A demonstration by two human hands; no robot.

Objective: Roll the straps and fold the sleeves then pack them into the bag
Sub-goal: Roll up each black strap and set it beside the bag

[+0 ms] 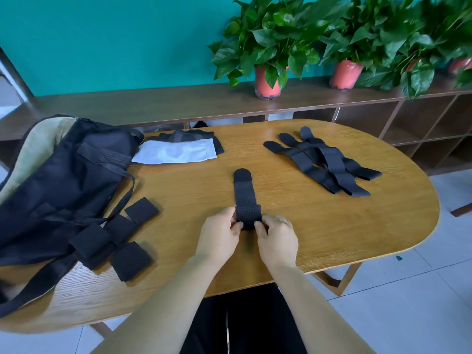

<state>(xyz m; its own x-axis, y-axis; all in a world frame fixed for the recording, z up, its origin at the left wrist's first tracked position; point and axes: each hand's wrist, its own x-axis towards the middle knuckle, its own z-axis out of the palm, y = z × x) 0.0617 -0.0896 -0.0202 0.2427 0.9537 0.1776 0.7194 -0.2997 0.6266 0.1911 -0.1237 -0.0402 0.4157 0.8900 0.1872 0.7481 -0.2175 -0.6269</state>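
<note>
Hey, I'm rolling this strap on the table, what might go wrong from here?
The roll may go crooked: the left hand and right hand pinch only the near end of the strap, and the rest lies free. The finished rolls touch the bag, so moving it might scatter them.

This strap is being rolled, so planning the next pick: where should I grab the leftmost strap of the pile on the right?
I'd take the leftmost strap by its rounded tab end, coming from the left: that end lies flat and alone on the table, whereas further along it overlaps the neighbouring straps.
</note>
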